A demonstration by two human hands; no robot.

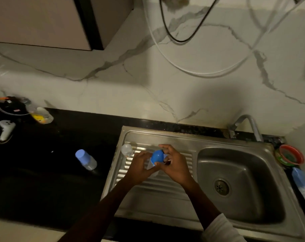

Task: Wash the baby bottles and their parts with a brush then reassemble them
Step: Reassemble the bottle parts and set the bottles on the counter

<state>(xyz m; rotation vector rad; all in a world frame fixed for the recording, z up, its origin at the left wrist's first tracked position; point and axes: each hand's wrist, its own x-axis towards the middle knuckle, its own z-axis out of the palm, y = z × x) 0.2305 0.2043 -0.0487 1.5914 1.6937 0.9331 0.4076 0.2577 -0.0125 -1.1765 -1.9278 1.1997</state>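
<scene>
1. Marble-patterned wall [191, 95] stood behind the work area; a black cable [167, 27] and a white hose [165, 55] hung in loops across it.
2. Black countertop [48, 173] ran along the left; a stainless sink unit [174, 205] was set into it on the right, with a ribbed drainboard to the left of the basin [239, 180] and a tap [247, 124] at the back right corner.
3. Left hand [141, 166] and right hand [176, 165] met over the drainboard, holding one baby bottle [150, 165] between them; left fingers were curled round its clear body; right thumb and fingers pinched its blue cap [157, 156], the upper fingers slightly spread.
4. Second bottle [86, 159], blue-capped, was on the countertop, well left of the hands; whether it stood or lay could not be told.
5. Clear dome-shaped part [127, 149] sat at the drainboard's left edge, just beside the left hand.
6. Red-and-green bowl [290, 155] sat right of the basin; a blue-and-white packet [302, 184] lay just in front of it.
7. White handheld device [6, 130] and a yellow-labelled clear container [41, 115] lay at the far left.
</scene>
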